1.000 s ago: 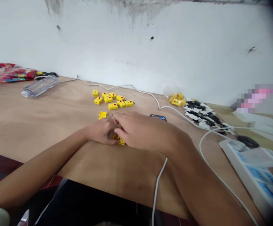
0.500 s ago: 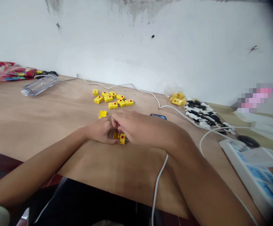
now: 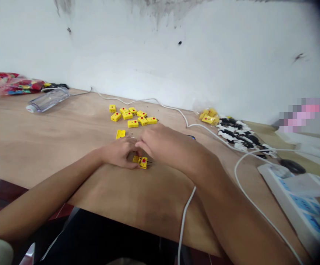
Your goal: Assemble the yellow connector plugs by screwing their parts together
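Note:
My left hand (image 3: 118,154) rests on the plywood table (image 3: 44,147), its fingertips on a small yellow connector body (image 3: 136,159). Against that body lies a second yellow connector (image 3: 143,162) with a red dot and metal pins pointing right. My right hand (image 3: 164,145) sits just above and right of these, its fingertips close to them but apart. Farther back lie several yellow connectors with red dots (image 3: 133,118), and a loose yellow shell (image 3: 120,134) sits nearer my left hand.
A phone (image 3: 191,137) is mostly hidden behind my right hand. A white cable (image 3: 186,221) crosses the table edge. To the right are a bag of yellow parts (image 3: 208,117), black-and-white parts (image 3: 239,134) and a power strip (image 3: 295,198). A clear plastic bottle (image 3: 48,100) lies back left.
My right hand has shifted right and lifted off the yellow connectors, showing the pins more fully. My left hand has barely moved.

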Motion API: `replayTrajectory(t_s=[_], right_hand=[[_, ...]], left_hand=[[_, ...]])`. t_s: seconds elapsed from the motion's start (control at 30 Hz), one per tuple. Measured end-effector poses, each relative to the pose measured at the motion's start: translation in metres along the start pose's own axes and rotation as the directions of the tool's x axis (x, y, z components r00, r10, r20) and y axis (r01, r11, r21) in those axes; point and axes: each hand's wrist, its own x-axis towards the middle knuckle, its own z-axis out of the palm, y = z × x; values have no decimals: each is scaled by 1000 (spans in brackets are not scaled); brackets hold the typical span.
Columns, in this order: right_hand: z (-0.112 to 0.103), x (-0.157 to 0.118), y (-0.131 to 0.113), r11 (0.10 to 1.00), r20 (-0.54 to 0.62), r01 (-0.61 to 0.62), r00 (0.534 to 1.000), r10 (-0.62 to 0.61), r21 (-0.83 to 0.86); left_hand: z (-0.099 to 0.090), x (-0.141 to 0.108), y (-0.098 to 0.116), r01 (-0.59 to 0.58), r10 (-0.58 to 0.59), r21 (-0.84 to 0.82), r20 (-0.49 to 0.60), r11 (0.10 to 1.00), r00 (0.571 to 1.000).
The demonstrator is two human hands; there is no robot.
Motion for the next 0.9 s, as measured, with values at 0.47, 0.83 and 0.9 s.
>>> replayTrajectory(t_s=[0.47, 0.83, 0.9], right_hand=[[2, 2, 1, 997, -29, 41, 999, -39, 71], [0, -1, -1, 999, -40, 34, 999, -33, 31], [0, -3, 0, 990, -8, 95, 995, -95, 103]], left_hand=[[2, -3, -3, 28, -28, -16, -24, 999, 999], [4, -3, -5, -8, 8, -8, -34, 1000, 999], [4, -3, -4, -1, 2, 8, -28, 1000, 1000]])
